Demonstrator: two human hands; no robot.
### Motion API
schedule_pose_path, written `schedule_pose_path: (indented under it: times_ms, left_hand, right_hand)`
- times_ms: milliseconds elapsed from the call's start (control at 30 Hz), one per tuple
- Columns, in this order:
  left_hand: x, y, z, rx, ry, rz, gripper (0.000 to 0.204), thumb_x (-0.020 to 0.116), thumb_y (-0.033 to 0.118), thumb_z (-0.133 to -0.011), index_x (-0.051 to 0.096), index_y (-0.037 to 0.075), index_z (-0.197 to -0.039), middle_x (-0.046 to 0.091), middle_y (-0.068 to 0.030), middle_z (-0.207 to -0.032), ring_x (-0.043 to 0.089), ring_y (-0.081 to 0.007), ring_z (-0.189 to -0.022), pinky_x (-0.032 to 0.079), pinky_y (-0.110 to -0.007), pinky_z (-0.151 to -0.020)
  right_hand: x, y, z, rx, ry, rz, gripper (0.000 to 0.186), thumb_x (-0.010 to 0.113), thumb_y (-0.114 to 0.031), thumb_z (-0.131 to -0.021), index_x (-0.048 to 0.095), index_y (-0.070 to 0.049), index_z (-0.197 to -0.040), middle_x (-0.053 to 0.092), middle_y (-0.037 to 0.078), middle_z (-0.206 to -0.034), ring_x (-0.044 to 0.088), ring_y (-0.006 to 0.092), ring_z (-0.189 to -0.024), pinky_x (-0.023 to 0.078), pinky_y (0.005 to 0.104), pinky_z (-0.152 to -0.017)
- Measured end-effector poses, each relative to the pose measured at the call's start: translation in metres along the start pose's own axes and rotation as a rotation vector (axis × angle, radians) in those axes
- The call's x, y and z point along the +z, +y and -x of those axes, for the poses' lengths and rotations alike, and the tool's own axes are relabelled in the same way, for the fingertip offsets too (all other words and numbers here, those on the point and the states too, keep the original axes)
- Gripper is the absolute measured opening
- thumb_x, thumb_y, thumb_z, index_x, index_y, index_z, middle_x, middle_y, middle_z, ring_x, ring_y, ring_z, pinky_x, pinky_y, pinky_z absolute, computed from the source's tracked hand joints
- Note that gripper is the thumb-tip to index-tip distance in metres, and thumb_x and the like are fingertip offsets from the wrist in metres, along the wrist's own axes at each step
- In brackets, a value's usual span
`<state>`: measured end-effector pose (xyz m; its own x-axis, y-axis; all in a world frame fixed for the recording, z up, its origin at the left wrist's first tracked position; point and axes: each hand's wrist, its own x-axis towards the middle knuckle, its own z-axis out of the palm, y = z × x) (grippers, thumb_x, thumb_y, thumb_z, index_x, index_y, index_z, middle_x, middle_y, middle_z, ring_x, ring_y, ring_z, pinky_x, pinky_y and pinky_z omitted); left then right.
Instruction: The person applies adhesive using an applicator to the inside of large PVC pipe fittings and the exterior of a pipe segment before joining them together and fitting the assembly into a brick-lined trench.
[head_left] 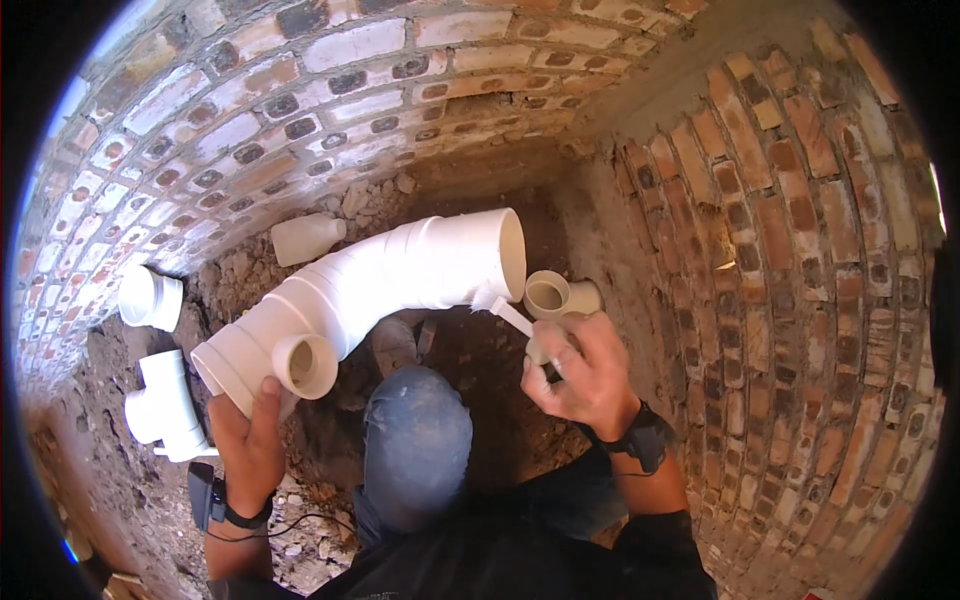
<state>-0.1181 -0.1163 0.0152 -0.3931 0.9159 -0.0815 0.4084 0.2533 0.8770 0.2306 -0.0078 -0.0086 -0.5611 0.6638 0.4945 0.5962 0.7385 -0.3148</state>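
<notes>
A large white plastic pipe assembly (395,270) bends across the middle, with its wide end at the right. My left hand (248,445) grips its lower left end, thumb beside the small side branch (305,366). In my right hand (588,378) is a small white brush (513,317), its handle pinched between the fingers. The bristles touch or lie very close to the lower outside of the pipe's right end. Just beyond my right hand lies a smaller pipe fitting (548,292), its round mouth showing.
More white pipe fittings lie on the rubble at the left: an elbow-like one (150,298) and a branched one (166,405). A pale bottle-shaped piece (307,239) rests behind the pipe. Brick walls rise at the back (350,100) and right (770,300). My knee (415,445) is below the pipe.
</notes>
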Motion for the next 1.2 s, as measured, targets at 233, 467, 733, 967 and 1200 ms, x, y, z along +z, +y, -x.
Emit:
schedule_pose_path:
  times_ms: [233, 467, 733, 967, 1200]
  left_hand:
    - [-0.009, -0.003, -0.003, -0.174, 0.014, 0.110, 0.034, 0.061, 0.022, -0.098, 0.063, -0.007, -0.116, 0.069, -0.0119, -0.102, 0.063, -0.0164, -0.090, 0.049, -0.030, -0.079]
    - [-0.014, -0.009, 0.000, -0.195, -0.021, 0.121, 0.038, 0.062, 0.025, -0.098, 0.061, -0.007, -0.119, 0.068, -0.0109, -0.105, 0.061, -0.0157, -0.092, 0.049, -0.029, -0.079]
    - [-0.009, -0.042, 0.012, -0.274, 0.072, 0.055, 0.031, 0.067, 0.023, -0.095, 0.064, -0.006, -0.107, 0.067, -0.0121, -0.094, 0.060, -0.0158, -0.085, 0.049, -0.032, -0.075]
    - [-0.030, -0.097, 0.045, -0.409, 0.127, 0.207, 0.032, 0.058, 0.013, -0.097, 0.060, -0.007, -0.121, 0.068, -0.0112, -0.111, 0.063, -0.0185, -0.101, 0.048, -0.032, -0.090]
    - [-0.040, -0.122, 0.055, -0.547, 0.263, 0.145, 0.035, 0.060, 0.016, -0.096, 0.058, -0.009, -0.120, 0.065, -0.0152, -0.112, 0.061, -0.0211, -0.101, 0.048, -0.035, -0.089]
  right_hand:
    - [0.002, 0.029, 0.023, 0.196, 0.192, -0.034, 0.042, 0.074, -0.005, -0.067, 0.066, -0.004, -0.109, 0.058, 0.013, -0.089, 0.059, 0.0307, -0.074, 0.050, 0.0376, -0.067]
    - [0.015, 0.082, 0.023, 0.969, 0.289, -0.720, 0.031, 0.066, -0.012, -0.085, 0.069, 0.004, -0.111, 0.062, -0.001, -0.083, 0.053, 0.0096, -0.073, 0.045, 0.0282, -0.069]
    - [0.060, 0.127, -0.021, 0.995, 0.221, -0.929, 0.029, 0.067, -0.013, -0.086, 0.071, 0.003, -0.111, 0.064, -0.001, -0.084, 0.052, 0.0051, -0.068, 0.042, 0.0217, -0.060]
    - [0.219, 0.090, -0.073, 0.981, -0.066, -1.169, 0.022, 0.064, -0.019, -0.094, 0.071, -0.001, -0.104, 0.065, 0.000, -0.078, 0.053, 0.0062, -0.063, 0.042, 0.0234, -0.056]
    - [0.309, 0.077, -0.092, 1.165, -0.277, -1.192, 0.024, 0.063, -0.023, -0.094, 0.071, 0.000, -0.090, 0.063, 0.001, -0.072, 0.050, 0.0071, -0.056, 0.038, 0.0253, -0.050]
